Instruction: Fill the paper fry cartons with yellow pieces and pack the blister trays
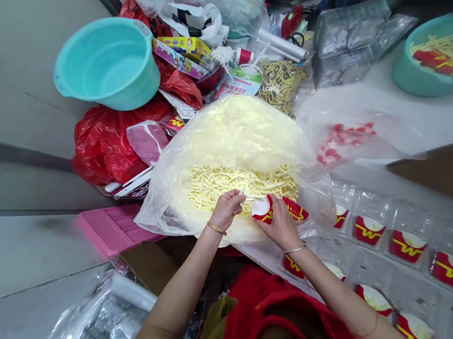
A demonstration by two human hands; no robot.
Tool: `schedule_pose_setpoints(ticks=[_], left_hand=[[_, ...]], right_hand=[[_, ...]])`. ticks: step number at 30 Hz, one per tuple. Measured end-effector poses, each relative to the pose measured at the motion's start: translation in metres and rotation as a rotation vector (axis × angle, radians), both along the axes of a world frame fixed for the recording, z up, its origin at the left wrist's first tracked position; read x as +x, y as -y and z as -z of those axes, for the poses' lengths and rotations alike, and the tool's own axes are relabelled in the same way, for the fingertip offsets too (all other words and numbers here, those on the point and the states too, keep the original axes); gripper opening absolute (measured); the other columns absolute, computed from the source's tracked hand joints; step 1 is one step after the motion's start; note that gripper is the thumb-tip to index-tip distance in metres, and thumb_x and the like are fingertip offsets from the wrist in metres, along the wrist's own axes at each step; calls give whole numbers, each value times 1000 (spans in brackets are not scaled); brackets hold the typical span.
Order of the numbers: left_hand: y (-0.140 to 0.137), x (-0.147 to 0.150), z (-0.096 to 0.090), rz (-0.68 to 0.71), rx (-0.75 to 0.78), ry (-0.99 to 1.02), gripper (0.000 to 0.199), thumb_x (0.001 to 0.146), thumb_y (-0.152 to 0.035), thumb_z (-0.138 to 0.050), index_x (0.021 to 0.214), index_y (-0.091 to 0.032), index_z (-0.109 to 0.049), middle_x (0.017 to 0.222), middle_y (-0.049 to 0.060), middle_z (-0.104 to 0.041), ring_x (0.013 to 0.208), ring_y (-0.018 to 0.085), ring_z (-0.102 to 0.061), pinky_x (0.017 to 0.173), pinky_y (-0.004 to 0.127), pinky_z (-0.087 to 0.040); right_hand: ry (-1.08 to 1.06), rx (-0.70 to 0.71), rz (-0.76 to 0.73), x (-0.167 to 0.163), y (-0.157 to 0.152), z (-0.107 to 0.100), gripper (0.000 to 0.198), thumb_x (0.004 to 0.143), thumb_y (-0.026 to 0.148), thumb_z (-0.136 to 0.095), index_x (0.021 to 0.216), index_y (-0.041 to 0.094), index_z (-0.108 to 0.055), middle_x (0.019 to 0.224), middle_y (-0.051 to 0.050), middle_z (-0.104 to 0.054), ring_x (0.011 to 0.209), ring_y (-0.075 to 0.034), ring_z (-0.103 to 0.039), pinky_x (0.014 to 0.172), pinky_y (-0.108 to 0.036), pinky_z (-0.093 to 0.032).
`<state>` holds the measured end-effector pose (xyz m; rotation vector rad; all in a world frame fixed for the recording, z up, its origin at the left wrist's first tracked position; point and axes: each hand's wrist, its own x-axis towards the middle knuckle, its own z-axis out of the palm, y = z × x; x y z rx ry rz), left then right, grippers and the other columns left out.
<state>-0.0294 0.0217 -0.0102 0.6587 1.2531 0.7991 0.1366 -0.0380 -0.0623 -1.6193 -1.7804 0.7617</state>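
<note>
In the right hand (282, 225), red cartons (297, 209) open toward the left hand (227, 209).

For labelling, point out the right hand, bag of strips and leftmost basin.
Right hand (283, 226): head view, back of hand.
Bag of strips (164, 192): head view, left side.
Leftmost basin (139, 85): head view, outer wall.
</note>
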Motion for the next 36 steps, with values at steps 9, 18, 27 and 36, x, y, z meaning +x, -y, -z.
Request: schedule_pose_setpoints(ticks=[9, 18, 27, 36], left_hand=[[11, 5, 2, 378, 233, -420, 17, 67, -25, -63, 65, -15, -51, 52, -7, -35, 48, 5, -29, 48, 19, -21], [21, 24, -2, 565, 486, -770, 10, 80, -25, -55, 80, -19, -63, 68, 0, -61, 65, 13, -54, 64, 24, -38], [32, 36, 0, 621, 518, -835, 17, 83, -34, -56, 85, -21, -67, 80, 1, -68, 79, 17, -59, 80, 30, -38], [13, 38, 16, 509, 512, -971, 22, 86, -30, -47, 75, -19, -62, 69, 0, -63, 70, 13, -57, 72, 26, -37]], right_hand=[[-13, 45, -30, -7, -1, -15, 64, 80, 35, -61, 134, 18, -31, 123, -14, -49, 115, -30, -46, 97, -48, -41], [-2, 66, -111, 1, 8, -6, 63, 80, 24, -57, 136, 19, -28, 126, -14, -49, 116, -31, -45, 97, -50, -41], [-2, 55, -81, 14, 11, 8, 65, 79, 25, -58, 136, 17, -29, 125, -14, -50, 116, -30, -46, 97, -49, -42], [2, 59, -28, 23, 11, 20, 71, 78, 34, -63, 137, 16, -29, 129, -16, -48, 119, -29, -45, 100, -49, -41]])
